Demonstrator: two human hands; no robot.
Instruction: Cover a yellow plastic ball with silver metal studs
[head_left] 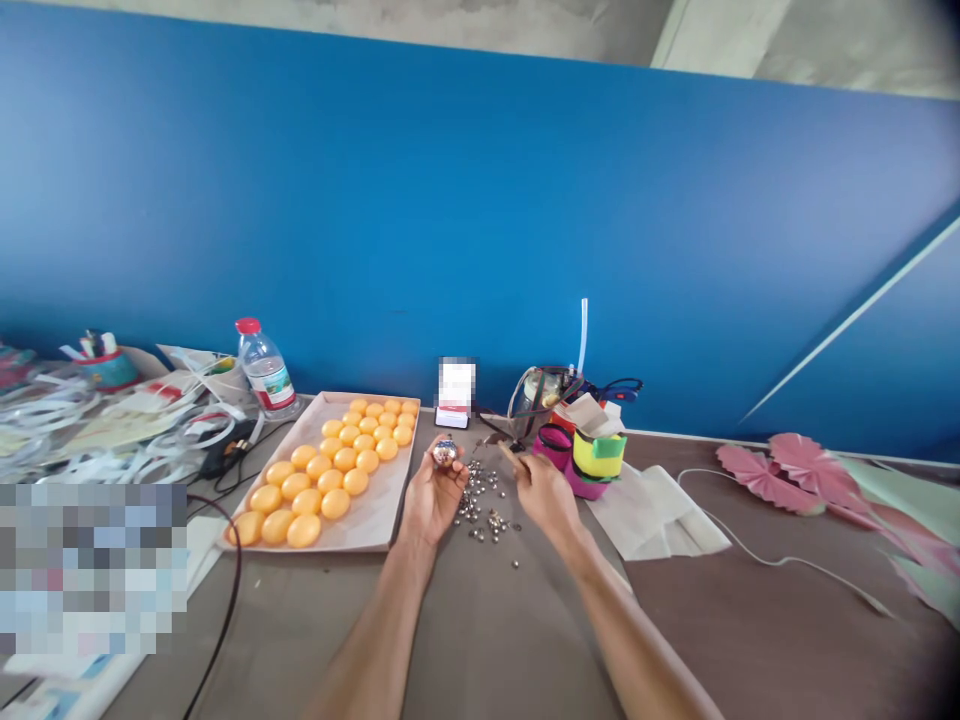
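Observation:
My left hand (433, 497) is closed around a small ball (445, 455) whose upper side is covered with shiny, silvery bits. Just to its right, my right hand (545, 490) grips a short tan stick-like piece (511, 458), its tip pointing toward the ball but apart from it. What the stick is exactly, I cannot make out. Between and below the hands, many small shiny metal pieces (493, 524) lie scattered on the grey-brown table (480, 630). A shallow white tray (379, 530) with several rows of orange balls (335, 503) stands left of my left hand.
A phone-like screen (454, 392) stands behind the hands. Pink and yellow containers (598, 455) and white sheets (660, 515) are at right, with pink folded paper (802, 475) beyond. A plastic bottle (266, 370) and tangled white strips (142, 440) lie left. A blue partition (480, 220) rises behind.

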